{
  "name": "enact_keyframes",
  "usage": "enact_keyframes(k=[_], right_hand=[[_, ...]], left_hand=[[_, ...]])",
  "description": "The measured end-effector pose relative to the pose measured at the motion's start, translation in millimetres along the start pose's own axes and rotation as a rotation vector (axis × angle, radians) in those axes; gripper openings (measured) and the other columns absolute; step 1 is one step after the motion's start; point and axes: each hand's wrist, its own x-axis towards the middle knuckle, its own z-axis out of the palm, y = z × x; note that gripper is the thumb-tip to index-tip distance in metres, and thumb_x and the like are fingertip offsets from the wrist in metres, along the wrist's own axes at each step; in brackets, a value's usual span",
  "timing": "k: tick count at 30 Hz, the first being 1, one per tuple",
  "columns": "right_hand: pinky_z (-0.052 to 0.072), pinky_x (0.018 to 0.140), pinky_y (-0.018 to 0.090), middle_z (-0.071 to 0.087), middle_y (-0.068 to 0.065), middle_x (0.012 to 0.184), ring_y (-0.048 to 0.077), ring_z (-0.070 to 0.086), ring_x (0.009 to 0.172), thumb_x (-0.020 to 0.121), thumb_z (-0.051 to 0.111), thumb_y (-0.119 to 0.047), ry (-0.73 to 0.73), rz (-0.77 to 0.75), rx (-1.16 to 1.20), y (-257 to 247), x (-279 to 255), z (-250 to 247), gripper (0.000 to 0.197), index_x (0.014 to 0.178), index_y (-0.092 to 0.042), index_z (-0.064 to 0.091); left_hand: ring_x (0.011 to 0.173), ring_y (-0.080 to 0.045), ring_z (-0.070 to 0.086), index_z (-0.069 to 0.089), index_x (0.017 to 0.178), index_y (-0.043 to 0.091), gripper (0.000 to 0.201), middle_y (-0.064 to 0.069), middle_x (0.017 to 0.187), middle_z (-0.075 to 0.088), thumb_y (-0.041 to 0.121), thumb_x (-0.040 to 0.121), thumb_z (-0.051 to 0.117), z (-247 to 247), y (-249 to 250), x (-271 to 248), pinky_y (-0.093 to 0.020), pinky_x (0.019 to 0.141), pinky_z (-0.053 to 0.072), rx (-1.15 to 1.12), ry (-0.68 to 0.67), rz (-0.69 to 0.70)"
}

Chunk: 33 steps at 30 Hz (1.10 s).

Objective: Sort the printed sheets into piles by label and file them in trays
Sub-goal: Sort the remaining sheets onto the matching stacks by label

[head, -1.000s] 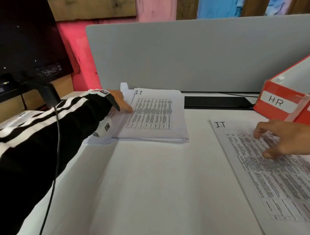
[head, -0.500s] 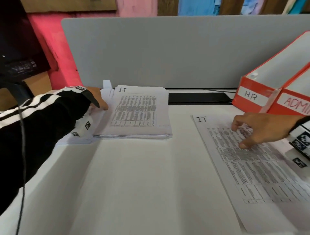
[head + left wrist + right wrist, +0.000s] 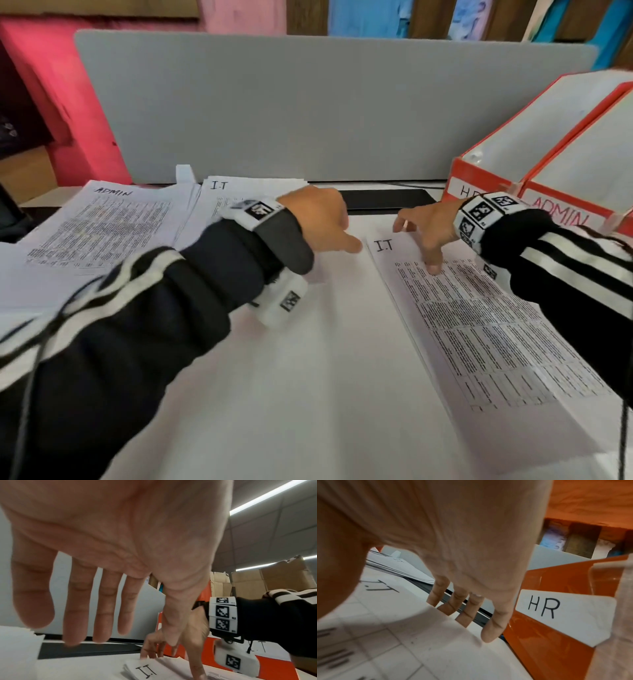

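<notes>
A printed sheet marked I.T (image 3: 479, 325) lies on the white desk at the front right. My right hand (image 3: 421, 236) rests on its top end, thumb pressed on the print and fingers (image 3: 462, 608) spread straight over the far edge. My left hand (image 3: 329, 222) hovers just left of that sheet, holding nothing, its fingers (image 3: 102, 601) straight. Further back sit a pile marked I.T (image 3: 219, 186) and, to the left, a pile marked ADMIN (image 3: 102, 222). Red trays labelled HR (image 3: 556, 608) and ADMIN (image 3: 561, 212) stand at the back right.
A grey partition (image 3: 308, 102) closes off the back of the desk. A flat black object (image 3: 387, 200) lies along its foot between the hands. A cable (image 3: 34, 377) runs over my left sleeve.
My left hand has left the back I.T pile and moved right, close to the front I.T sheet. My right hand has slid up to that sheet's top edge.
</notes>
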Motion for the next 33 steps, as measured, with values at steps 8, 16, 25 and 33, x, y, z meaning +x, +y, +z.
enact_keyframes(k=[8, 16, 25, 33], right_hand=[[0.06, 0.092, 0.049, 0.079, -0.007, 0.091, 0.021, 0.073, 0.095, 0.053, 0.097, -0.008, -0.038, -0.115, 0.107, 10.3, -10.7, 4.9, 0.049, 0.093, -0.027, 0.076], [0.063, 0.076, 0.038, 0.079, -0.005, 0.086, 0.013, 0.076, 0.08, 0.054, 0.101, -0.013, 0.205, -0.301, 0.375, 2.3, -17.7, 6.2, 0.046, 0.091, -0.021, 0.075], [0.052, 0.07, 0.026, 0.076, 0.009, 0.085, 0.01, 0.064, 0.068, 0.074, 0.093, -0.017, 0.631, -0.477, 0.578, 4.4, -27.8, -45.3, 0.023, 0.085, -0.014, 0.072], [0.046, 0.061, 0.029, 0.069, 0.0, 0.064, 0.016, 0.061, 0.054, 0.086, 0.081, -0.036, 0.677, -0.205, 1.236, 76.1, -19.0, -25.7, 0.033, 0.079, -0.005, 0.072]], left_hand=[[0.106, -0.023, 0.065, 0.075, 0.108, 0.016, 0.054, -0.003, 0.115, 0.07, 0.062, 0.08, 0.071, 27.5, 23.7, 3.3, -0.037, 0.095, 0.054, -0.091, -0.139, -0.012], [0.083, -0.019, 0.074, 0.075, 0.102, 0.016, 0.052, 0.004, 0.09, 0.078, 0.061, 0.075, 0.075, 25.5, 13.1, 5.9, -0.036, 0.092, 0.057, -0.456, -0.18, -0.006], [0.097, -0.02, 0.074, 0.076, 0.106, 0.015, 0.029, 0.001, 0.102, 0.078, 0.036, 0.086, 0.071, 25.3, -19.4, 7.4, -0.048, 0.094, 0.057, -0.972, 0.165, -0.005], [0.104, -0.02, 0.073, 0.072, 0.119, 0.01, 0.024, -0.003, 0.113, 0.076, 0.015, 0.097, 0.067, 29.5, -28.0, 10.5, -0.047, 0.099, 0.055, -1.253, 0.254, -0.042]])
